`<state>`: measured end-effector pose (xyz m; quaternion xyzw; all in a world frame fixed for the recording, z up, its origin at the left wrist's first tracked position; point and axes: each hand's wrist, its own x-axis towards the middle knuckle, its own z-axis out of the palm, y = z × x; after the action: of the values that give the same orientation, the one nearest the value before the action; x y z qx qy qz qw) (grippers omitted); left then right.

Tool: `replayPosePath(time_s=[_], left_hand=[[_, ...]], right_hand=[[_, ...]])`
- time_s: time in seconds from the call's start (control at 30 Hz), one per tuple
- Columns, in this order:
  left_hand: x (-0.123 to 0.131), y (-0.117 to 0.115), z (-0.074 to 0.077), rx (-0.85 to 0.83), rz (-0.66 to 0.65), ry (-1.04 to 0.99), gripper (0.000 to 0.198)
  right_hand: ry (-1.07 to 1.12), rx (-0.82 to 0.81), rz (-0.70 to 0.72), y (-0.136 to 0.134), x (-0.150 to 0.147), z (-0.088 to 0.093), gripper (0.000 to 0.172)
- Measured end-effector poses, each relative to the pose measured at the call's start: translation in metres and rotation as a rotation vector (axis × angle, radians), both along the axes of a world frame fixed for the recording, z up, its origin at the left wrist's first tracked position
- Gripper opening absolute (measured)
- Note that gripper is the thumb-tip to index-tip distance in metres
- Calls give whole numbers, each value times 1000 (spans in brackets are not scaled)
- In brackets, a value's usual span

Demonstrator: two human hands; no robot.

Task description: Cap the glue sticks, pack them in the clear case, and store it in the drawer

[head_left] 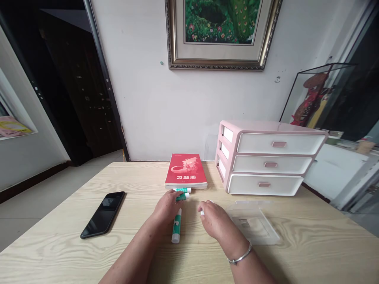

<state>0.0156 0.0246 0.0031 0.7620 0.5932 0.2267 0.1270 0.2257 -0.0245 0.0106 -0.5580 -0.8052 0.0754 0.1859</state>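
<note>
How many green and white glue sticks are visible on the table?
3: one glue stick lies by the left hand, one under its fingers, one beside the red book. The right hand may hide another.

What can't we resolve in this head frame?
- Item under the right hand: only a white tip shows past the fingers.
- Left hand: covers part of a green-white glue stick; grip unclear.
- Drawer unit: drawers closed, contents hidden.
- Clear plastic tray: label inside too small.
- Framed picture: top cut by frame edge.

wooden table (310, 252) bears phone (103, 214), red book (186, 171), glue sticks (177, 225), pink drawers (266, 159), clear tray (254, 223).
</note>
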Motion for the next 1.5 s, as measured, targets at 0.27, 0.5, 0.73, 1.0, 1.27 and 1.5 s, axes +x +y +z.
replayPosePath(time_s=[0.27, 0.5, 0.73, 1.0, 1.27, 1.5], left_hand=[[2, 12, -10, 88, -27, -76, 41], [-5, -1, -10, 180, 6, -53, 39], [-16, -33, 25, -73, 252, 26, 33], [-6, -52, 17, -184, 84, 203, 43], [1, -53, 15, -135, 69, 126, 12], [9, -57, 21, 8, -82, -128, 12]], right_hand=[[-56, -13, -3, -3, -2, 0, 33], [-60, 14, 0, -4, -2, 0, 37], [-104, -44, -56, -1, 0, 2, 40], [-86, -15, -113, -5, -6, 10, 25], [191, 95, -162, -9, -19, 25, 26], [615, -54, -97, -7, -26, 20, 44]])
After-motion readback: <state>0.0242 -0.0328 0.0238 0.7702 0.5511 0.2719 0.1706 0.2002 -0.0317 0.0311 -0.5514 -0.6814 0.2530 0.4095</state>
